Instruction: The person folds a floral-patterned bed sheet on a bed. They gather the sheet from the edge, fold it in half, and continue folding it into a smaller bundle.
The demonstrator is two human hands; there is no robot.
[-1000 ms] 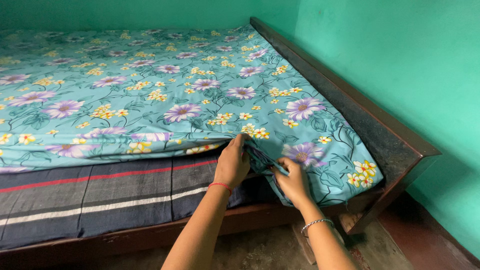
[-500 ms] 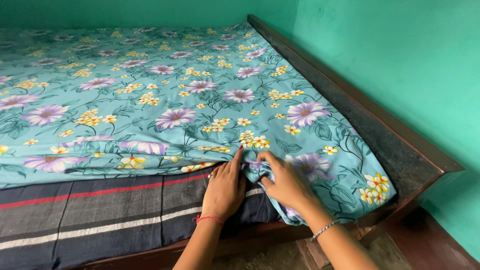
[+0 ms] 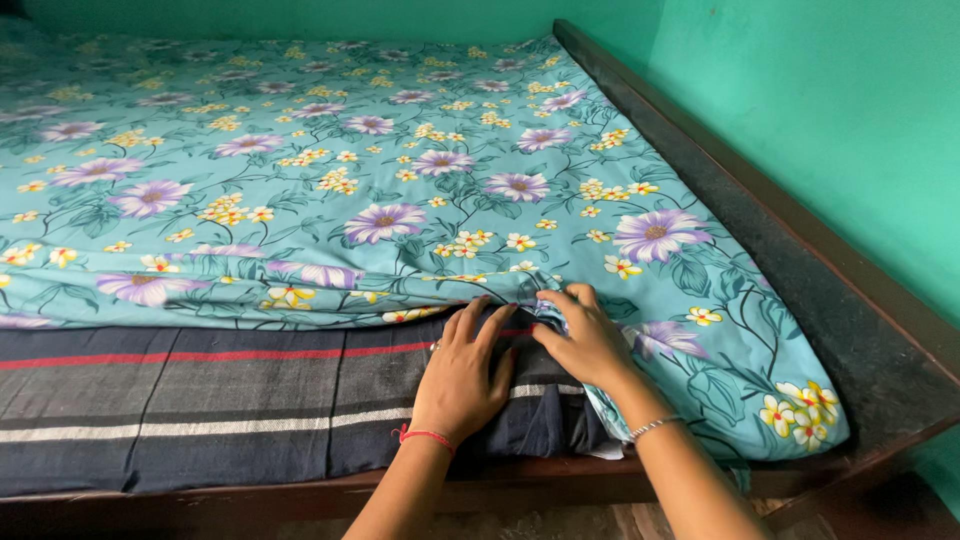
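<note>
A teal bedsheet printed with purple and yellow flowers covers the top of a bed. Its near edge lies bunched above a dark striped mattress cover. My left hand lies flat on the striped cover, fingers spread, fingertips at the sheet's edge. A red thread circles that wrist. My right hand pinches a fold of the sheet's edge beside the left fingertips. A thin silver bracelet sits on the right wrist.
A dark wooden bed frame runs along the right side and the front. A green wall stands close behind the frame on the right. The sheet's near right corner hangs over the mattress.
The view has moved closer and to the left. My left hand has flattened onto the striped cover. My right hand has shifted up along the sheet's edge.
</note>
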